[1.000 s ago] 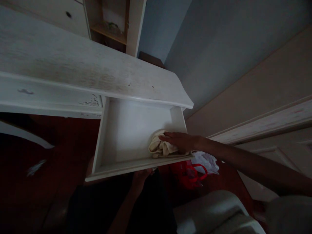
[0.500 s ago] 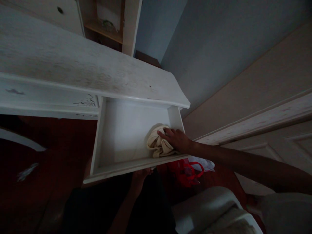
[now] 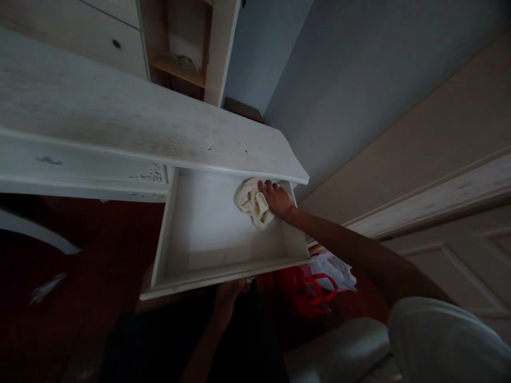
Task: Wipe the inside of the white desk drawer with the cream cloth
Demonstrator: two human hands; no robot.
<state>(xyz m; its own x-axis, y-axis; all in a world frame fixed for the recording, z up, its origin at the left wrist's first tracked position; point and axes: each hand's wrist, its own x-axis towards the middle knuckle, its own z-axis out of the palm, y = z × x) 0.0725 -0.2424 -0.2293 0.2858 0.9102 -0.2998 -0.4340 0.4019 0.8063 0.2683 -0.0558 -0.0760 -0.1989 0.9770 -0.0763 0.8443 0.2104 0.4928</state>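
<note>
A white drawer point(image 3: 199, 223) is pulled out from the desk, and its inner floor shows pale. Inside it, near the back right corner, my right hand point(image 3: 277, 199) presses a crumpled cream cloth point(image 3: 252, 205), with its fingers closed over the cloth's right side. Below the drawer's front panel is my left hand point(image 3: 231, 291), its fingers curled round the drawer knob point(image 3: 249, 280), of which only a small part shows.
The scuffed white desk top point(image 3: 167, 127) runs above the drawer, with shelving behind it. On the right a wall meets a panelled door point(image 3: 447, 271). A red bag point(image 3: 303, 292) and white plastic point(image 3: 335, 270) lie on the dark red floor. A pale padded seat is at lower right.
My right hand has moved the cloth away from the drawer's front, toward its back. The left hand stays below the front panel. The view has shifted slightly.
</note>
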